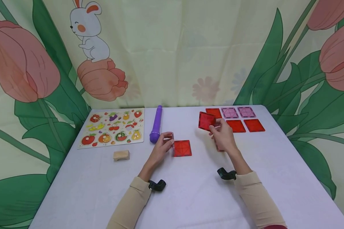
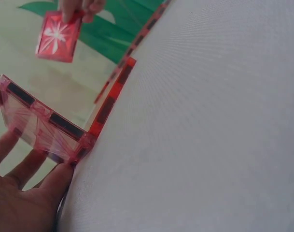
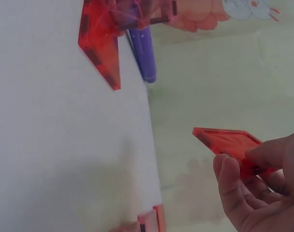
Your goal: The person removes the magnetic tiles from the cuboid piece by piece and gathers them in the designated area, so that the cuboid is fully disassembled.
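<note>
My left hand [image 1: 160, 148] holds a pink magnetic tile [image 2: 43, 123] on edge, between thumb and fingers. It stands along the left side of a red magnetic tile [image 1: 182, 148] lying flat on the table; in the left wrist view their edges meet at a corner. My right hand [image 1: 224, 136] pinches another red magnetic tile [image 1: 205, 121] by one edge, raised above the table to the right of the flat one. In the right wrist view this raised tile [image 3: 229, 142] sits between thumb and fingers. Part of one more tile [image 1: 219, 149] shows beneath the right hand.
Several red tiles [image 1: 254, 125] and two pink tiles [image 1: 229, 112] lie at the back right. A purple microphone-shaped toy [image 1: 157, 124] lies left of centre, beside a fruit puzzle board [image 1: 111, 128]. A small wooden block [image 1: 121, 155] sits in front of the board.
</note>
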`<act>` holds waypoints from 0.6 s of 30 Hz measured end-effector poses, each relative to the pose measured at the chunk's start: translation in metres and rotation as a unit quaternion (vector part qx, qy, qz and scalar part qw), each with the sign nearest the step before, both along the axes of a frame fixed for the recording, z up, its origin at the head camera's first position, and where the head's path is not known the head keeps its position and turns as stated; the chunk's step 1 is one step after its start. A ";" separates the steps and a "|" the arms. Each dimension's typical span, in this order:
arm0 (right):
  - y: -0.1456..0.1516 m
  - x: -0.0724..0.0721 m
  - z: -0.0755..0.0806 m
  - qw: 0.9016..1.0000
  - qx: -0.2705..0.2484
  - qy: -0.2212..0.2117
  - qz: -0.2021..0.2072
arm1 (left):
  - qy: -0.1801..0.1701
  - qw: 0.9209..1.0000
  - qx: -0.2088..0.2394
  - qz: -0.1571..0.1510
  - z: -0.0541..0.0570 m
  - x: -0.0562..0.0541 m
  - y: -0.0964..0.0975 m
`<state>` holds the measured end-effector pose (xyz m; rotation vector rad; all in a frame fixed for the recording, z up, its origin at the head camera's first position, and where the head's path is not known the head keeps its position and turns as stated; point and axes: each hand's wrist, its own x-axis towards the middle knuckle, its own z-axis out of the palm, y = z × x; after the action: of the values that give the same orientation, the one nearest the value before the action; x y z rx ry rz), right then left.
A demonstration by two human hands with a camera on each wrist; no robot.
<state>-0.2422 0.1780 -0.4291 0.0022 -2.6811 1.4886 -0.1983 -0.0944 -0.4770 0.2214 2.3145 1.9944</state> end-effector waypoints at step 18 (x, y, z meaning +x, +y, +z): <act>0.058 0.012 0.008 0.995 0.050 0.038 -0.083 | -0.012 1.000 0.012 -0.008 -0.023 -0.017 -0.005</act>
<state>-0.2304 0.2363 -0.4210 -0.1506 -2.6201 1.2807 -0.2154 -0.0999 -0.5001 0.2151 2.2693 2.0066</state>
